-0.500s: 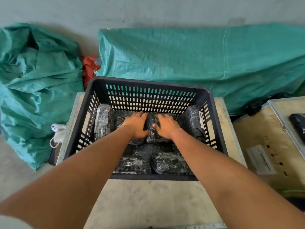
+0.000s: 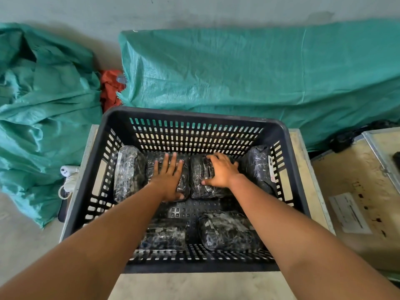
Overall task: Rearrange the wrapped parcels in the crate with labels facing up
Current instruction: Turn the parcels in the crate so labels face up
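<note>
The left hand (image 2: pixel 171 180) is laid flat and open, fingers spread, on the top of a black wrapped parcel (image 2: pixel 184 169) at the middle of the frame; nothing is gripped by it, only pressed. The right hand (image 2: pixel 220 169) is set just beside it on the neighbouring parcel (image 2: pixel 199 180), with the fingers curled over the far edge and the thumb held out along the near side, so that the parcel appears to be loosely clasped rather than lifted. These two parcels are seen touching side by side in the back row of the black slotted crate (image 2: pixel 194 113). They are flanked by a parcel stood on edge at the left wall (image 2: pixel 127 172) and another leaned against the right wall (image 2: pixel 257 167), on which a white label strip (image 2: pixel 271 169) is turned sideways toward the wall. Two more parcels (image 2: pixel 225 230) are laid in the front row, toward the bottom of the frame. No label can be made out on the upper faces of the parcels under the hands. The step in hand is judged to be the squaring and seating of the middle pair. Next, the tilted parcel at the right would probably need to be laid flat with its label brought uppermost, and the one at the left checked likewise. The crate is rested on a pale wooden box (image 2: pixel 298 144), with green tarpaulin (image 2: pixel 238 72) behind it across the upper frame.
</note>
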Action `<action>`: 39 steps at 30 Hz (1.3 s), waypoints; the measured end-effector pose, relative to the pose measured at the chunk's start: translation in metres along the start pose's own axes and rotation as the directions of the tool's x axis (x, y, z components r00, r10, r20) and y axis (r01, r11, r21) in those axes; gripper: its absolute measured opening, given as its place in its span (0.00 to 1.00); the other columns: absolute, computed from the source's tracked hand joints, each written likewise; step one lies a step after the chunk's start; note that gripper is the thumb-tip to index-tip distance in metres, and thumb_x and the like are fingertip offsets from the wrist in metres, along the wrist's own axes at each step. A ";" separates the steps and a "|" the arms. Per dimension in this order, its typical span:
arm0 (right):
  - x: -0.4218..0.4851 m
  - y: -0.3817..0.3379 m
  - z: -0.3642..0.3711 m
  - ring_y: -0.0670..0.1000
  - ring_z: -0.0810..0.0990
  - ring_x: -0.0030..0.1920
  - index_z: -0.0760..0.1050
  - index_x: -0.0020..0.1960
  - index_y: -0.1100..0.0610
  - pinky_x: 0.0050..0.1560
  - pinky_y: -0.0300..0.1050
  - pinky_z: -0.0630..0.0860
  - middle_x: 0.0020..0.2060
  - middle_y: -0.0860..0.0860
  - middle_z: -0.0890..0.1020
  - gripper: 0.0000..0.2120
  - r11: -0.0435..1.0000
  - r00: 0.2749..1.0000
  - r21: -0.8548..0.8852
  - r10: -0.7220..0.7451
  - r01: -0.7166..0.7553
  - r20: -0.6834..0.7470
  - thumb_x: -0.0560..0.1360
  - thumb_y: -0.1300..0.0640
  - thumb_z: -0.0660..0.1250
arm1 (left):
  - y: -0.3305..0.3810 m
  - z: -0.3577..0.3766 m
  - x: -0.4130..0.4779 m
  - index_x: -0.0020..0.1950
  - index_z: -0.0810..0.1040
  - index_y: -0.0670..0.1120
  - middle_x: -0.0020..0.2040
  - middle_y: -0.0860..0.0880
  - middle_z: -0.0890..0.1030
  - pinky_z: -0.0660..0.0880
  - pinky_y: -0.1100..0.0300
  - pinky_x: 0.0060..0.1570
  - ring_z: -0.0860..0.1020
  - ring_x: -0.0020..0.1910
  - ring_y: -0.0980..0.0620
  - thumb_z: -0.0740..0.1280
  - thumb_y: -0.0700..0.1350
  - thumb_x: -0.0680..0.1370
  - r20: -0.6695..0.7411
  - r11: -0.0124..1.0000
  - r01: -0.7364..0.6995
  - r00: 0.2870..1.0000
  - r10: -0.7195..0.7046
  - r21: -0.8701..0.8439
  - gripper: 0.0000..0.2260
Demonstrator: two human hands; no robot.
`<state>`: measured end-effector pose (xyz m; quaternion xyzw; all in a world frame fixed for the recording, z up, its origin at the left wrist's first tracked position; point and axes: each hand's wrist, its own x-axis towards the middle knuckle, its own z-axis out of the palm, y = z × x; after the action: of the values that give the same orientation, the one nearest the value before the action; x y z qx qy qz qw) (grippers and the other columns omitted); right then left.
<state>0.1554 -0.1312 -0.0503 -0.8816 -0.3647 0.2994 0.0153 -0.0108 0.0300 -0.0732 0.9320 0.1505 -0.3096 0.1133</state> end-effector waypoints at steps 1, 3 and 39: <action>0.002 0.001 -0.001 0.60 0.55 0.81 0.54 0.84 0.51 0.75 0.75 0.55 0.82 0.56 0.58 0.56 1.000 1.000 -0.018 0.004 -0.004 0.009 0.67 0.36 0.80 | -0.003 0.000 0.001 0.74 0.22 0.46 0.74 0.42 0.20 0.31 0.32 0.72 0.22 0.71 0.36 0.68 0.67 0.74 -0.004 1.000 0.013 1.000 -0.013 -0.004 0.58; 0.005 -0.002 -0.006 0.62 0.55 0.81 0.49 0.85 0.50 0.75 0.75 0.54 0.81 0.58 0.58 0.61 0.997 0.998 -0.080 0.002 0.003 0.057 0.64 0.34 0.80 | -0.007 -0.001 0.004 0.72 0.20 0.49 0.73 0.43 0.19 0.34 0.31 0.72 0.22 0.72 0.36 0.69 0.68 0.73 0.033 0.999 0.013 0.999 -0.012 -0.043 0.59; -0.009 -0.046 -0.019 0.75 0.49 0.80 0.52 0.82 0.36 0.68 0.88 0.46 0.81 0.61 0.56 0.49 0.989 0.988 0.043 0.140 -0.143 0.072 0.69 0.31 0.74 | -0.008 -0.007 0.006 0.78 0.26 0.52 0.75 0.48 0.21 0.36 0.31 0.71 0.22 0.73 0.37 0.74 0.64 0.71 0.061 0.996 -0.014 0.998 0.019 -0.084 0.60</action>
<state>0.1311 -0.0999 -0.0190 -0.8938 -0.2942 0.3384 0.0026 -0.0051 0.0413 -0.0724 0.9176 0.1520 -0.3307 0.1595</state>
